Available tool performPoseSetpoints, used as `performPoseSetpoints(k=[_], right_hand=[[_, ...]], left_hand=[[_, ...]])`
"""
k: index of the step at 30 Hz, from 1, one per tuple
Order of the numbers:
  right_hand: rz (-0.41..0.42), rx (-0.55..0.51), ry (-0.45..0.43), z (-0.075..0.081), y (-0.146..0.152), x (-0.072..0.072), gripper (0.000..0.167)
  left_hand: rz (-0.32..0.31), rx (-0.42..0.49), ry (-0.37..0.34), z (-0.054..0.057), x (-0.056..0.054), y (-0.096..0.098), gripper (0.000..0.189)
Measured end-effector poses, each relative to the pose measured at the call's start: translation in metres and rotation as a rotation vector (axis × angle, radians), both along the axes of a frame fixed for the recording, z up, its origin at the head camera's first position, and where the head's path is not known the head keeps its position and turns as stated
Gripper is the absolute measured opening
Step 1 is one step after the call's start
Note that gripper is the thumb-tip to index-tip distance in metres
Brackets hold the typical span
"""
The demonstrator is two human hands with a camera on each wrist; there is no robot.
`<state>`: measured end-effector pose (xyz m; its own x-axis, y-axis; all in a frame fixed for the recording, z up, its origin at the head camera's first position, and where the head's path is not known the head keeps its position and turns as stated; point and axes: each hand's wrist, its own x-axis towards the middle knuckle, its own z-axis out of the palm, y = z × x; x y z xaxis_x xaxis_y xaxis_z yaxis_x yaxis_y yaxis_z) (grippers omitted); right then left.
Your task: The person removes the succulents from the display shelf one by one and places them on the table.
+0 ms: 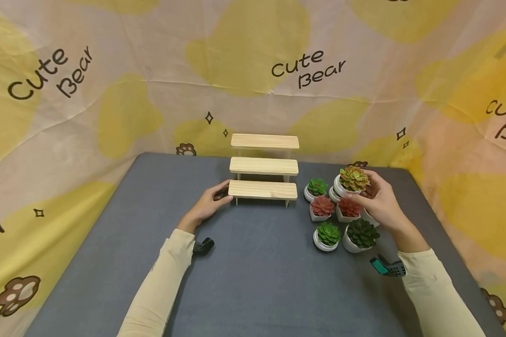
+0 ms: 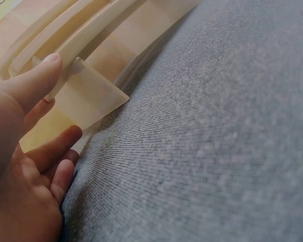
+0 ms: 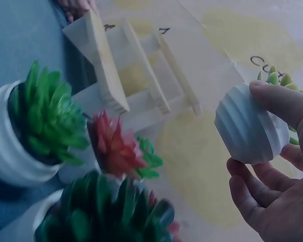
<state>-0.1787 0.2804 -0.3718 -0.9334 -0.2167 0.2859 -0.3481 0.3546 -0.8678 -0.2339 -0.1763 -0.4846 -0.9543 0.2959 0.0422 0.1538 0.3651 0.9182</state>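
My right hand pinches a potted succulent with yellow-green, red-tinged leaves. Its white ribbed pot is held in the air between thumb and fingers, above the other pots. A three-tier display stand with pale wooden boards and translucent supports stands at the back middle. My left hand grips the left end of the lowest board. In the left wrist view, the thumb lies against that board's edge beside a translucent support, with the other fingers loosely bent.
Several potted succulents are grouped right of the stand: green ones, red ones and a dark green one. They sit on a grey cloth-covered table. A printed "Cute Bear" curtain surrounds the back and sides.
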Motion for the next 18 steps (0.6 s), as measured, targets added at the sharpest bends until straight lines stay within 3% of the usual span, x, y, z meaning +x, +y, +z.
performPoseSetpoints(k=[7, 18], right_hand=[[-0.023, 0.03, 0.018, -0.011, 0.019, 0.011, 0.055], [-0.071, 0.076, 0.057, -0.018, 0.038, 0.022, 0.056]], left_hand=[[-0.007, 0.003, 0.013, -0.009, 0.001, 0.002, 0.065], [-0.007, 0.011, 0.028, -0.003, 0.001, -0.002, 0.064]])
